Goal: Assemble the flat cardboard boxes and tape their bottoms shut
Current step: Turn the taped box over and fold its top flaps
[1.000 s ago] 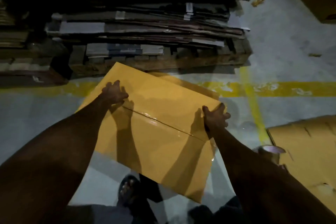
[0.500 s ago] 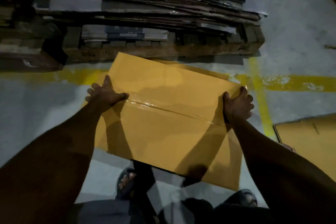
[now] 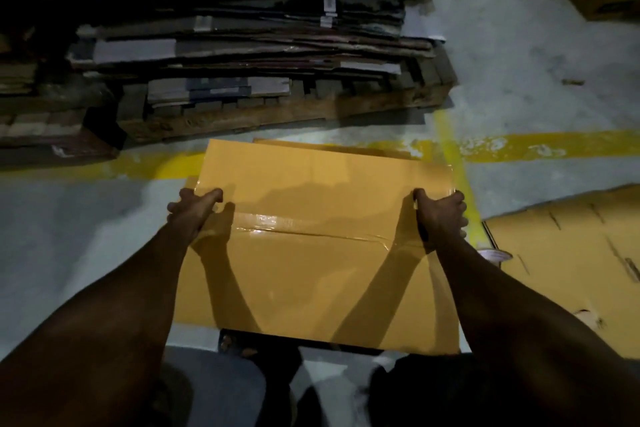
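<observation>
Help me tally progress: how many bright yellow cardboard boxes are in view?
2. One taped box, centre, gripped by left hand and right hand; one flat box on the floor at right. The dim pallet stack may hide more.

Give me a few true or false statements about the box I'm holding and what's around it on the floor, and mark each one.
1. The left hand grips the box at its left edge and the right hand grips its right edge. True.
2. The seam across the box's upward face is bare. False: a glossy strip of clear tape runs along it.
3. A stack of flattened cardboard sits on a wooden pallet beyond the box. True.
4. The painted marking on the floor is red. False: the floor line is yellow.
5. A flat cardboard sheet lies on the floor to the right of the box. True.
</observation>
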Demonstrator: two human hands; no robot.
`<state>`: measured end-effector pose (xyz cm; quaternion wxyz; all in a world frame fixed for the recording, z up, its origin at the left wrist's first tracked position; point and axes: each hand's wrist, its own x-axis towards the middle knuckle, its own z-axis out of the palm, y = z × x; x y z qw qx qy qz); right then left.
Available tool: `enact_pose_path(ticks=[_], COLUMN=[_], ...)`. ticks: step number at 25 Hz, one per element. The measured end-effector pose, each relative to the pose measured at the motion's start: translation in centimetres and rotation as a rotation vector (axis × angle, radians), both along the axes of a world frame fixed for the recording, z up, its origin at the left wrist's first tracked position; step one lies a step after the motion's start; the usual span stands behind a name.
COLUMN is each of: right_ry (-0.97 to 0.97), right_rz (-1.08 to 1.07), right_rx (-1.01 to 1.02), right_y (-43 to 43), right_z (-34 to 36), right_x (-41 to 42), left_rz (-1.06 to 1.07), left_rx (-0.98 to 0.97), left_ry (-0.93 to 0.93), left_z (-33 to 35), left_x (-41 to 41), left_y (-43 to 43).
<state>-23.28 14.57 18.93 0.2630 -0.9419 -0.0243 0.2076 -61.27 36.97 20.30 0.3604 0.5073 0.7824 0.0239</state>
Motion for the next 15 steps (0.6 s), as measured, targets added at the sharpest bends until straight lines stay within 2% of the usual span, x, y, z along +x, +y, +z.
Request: enact_pose_path(ticks=[4, 6, 8, 11, 13, 15], right_ry=[-0.014, -0.007, -0.037, -0.147, -0.171, -0.072], right_rz=[-0.096, -0.167, -0.241, -0.29, -0.218, -0.132], right_rx=[0.131, 0.305, 0.524, 0.774, 0.755, 0.581], right_y=[-0.9, -1.2, -1.3, -2.4, -3.2, -3.9], right_z=[5.7, 9.0, 11.8, 15.2, 15.4, 14.0], right_x=[0.1, 0.6, 1.1, 0.8, 0.4, 0.0], left_rz=[0.092, 0.149, 0.284, 0.38, 0.336, 0.31], left_rx=[0.077, 0.088, 0.12, 0.255, 0.284, 0.227], left_ry=[-0.319, -0.416, -0.632, -0.898, -0.897, -0.798], left_z=[4.9, 6.1, 6.3, 15.4, 18.2, 17.7], left_x=[-1.1, -2.6, -4.1, -2.2, -1.5, -1.8], left_y=[-1.5, -0.8, 0.8, -4.8, -7.3, -8.1])
